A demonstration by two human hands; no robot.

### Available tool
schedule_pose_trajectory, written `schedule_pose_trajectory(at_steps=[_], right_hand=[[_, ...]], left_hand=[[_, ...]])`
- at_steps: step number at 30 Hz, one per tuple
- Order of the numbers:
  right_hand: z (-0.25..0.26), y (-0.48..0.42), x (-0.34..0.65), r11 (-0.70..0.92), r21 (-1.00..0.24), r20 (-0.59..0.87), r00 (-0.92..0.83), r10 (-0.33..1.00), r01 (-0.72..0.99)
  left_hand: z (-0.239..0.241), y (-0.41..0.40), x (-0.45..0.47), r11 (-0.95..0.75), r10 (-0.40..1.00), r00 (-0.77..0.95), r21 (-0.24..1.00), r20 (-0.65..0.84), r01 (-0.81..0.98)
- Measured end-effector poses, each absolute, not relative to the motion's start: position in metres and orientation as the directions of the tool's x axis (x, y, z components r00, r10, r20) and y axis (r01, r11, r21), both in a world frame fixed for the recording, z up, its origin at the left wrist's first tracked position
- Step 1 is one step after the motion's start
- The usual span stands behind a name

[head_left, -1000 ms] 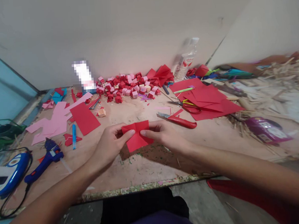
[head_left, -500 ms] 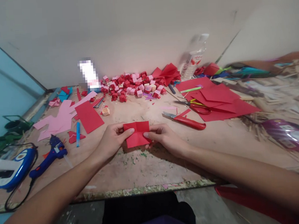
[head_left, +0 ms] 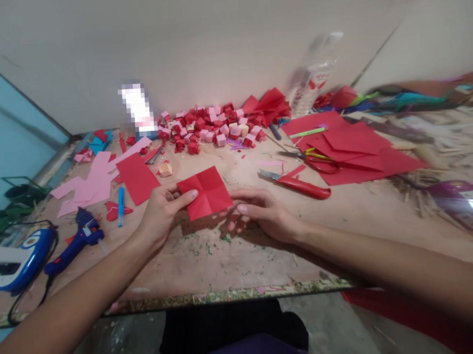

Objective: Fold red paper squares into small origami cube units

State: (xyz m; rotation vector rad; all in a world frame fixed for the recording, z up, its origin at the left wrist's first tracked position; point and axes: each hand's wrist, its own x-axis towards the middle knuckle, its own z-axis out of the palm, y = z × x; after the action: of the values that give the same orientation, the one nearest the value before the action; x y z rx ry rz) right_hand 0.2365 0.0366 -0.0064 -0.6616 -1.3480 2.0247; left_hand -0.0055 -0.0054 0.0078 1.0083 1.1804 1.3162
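Note:
A small red paper square [head_left: 205,193] with crossed fold creases is lifted a little above the worktable [head_left: 241,251]. My left hand [head_left: 161,213] pinches its left corner between thumb and fingers. My right hand [head_left: 263,213] hovers just right of and below the paper, fingers loosely curled, holding nothing. A heap of small red and pink folded paper cubes [head_left: 209,130] lies at the back by the wall.
Red paper sheets [head_left: 355,148] with scissors [head_left: 311,159] lie at right, a red-handled cutter [head_left: 297,184] in front of them. Pink paper [head_left: 88,183], a red sheet [head_left: 137,177], a blue marker [head_left: 120,205] and a blue glue gun [head_left: 74,245] sit left. A plastic bottle [head_left: 314,73] stands behind.
The folded paper has been opened into a creased square. My right hand has let go of it and dropped slightly; my left hand alone holds it, raised toward the left.

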Motion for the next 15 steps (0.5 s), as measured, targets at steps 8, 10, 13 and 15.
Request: schedule_pose_trajectory(at_steps=[8,10,13,15], right_hand=[[-0.0044,0.0356,0.2344,-0.294,-0.941,-0.108,-0.677,0.728,-0.166],[-0.0023,0.0343,0.2336,-0.28,-0.948,-0.105,-0.68,0.726,-0.152],[-0.0005,0.0336,0.2336,-0.275,-0.951,-0.105,-0.686,0.72,-0.144],[-0.001,0.034,0.2343,-0.275,-0.951,-0.106,-0.687,0.719,-0.14]], left_hand=[[0.0112,-0.009,-0.0011,0.054,0.993,-0.09,0.983,-0.071,-0.176],[0.0115,-0.0093,-0.0003,0.061,0.993,-0.088,0.982,-0.077,-0.179],[0.0115,-0.0094,0.0001,0.082,0.991,-0.091,0.977,-0.101,-0.195],[0.0113,-0.0096,-0.0001,0.096,0.99,-0.086,0.976,-0.115,-0.197]])
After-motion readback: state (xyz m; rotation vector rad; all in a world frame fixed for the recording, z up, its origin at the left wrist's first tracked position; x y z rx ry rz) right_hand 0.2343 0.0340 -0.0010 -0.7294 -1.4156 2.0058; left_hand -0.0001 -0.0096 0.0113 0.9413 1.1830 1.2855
